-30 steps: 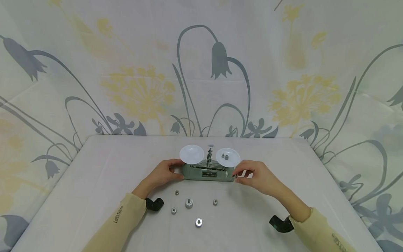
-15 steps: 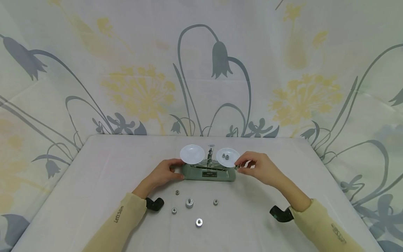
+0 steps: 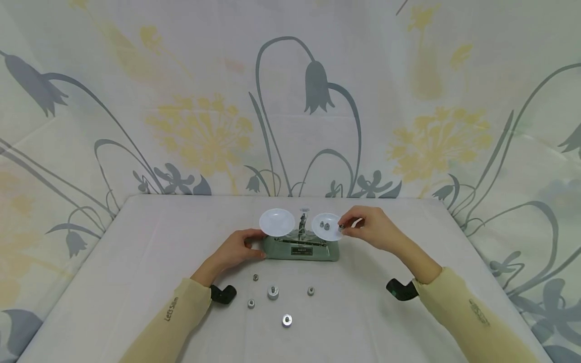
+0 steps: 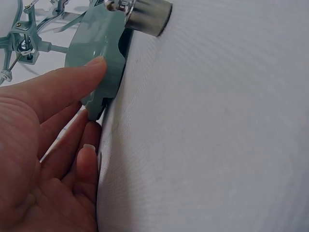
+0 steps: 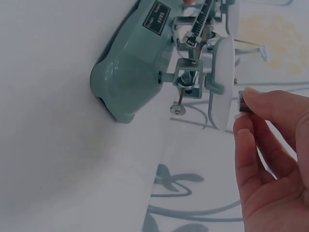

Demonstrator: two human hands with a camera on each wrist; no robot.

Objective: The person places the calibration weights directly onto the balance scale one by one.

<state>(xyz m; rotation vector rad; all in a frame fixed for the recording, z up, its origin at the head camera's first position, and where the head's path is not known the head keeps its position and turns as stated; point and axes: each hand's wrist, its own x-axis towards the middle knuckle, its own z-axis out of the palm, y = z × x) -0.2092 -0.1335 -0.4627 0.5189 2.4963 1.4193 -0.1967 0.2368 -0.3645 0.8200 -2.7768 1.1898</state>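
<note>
Green balance scale (image 3: 301,247), left hand (image 3: 233,248) gripping its end, right hand (image 3: 375,230) pinching metal weight (image 5: 243,103), left sleeve (image 3: 174,315) lettered "Lets Slim"

Small screened-off bay; reads as a recording set. Whether home or lab beyond it, cannot tell. Drape (image 3: 386,30), flower-printed in grey and yellow, rises behind the worktop (image 3: 150,237) and along both sides, faint creases showing. Worktop white, fine weave visible in the left wrist view. Black wrist units (image 3: 223,294) by both sleeves (image 3: 159,327) point to filming. Balance (image 3: 281,250) and weights (image 3: 273,293) give a school-science touch.
</note>
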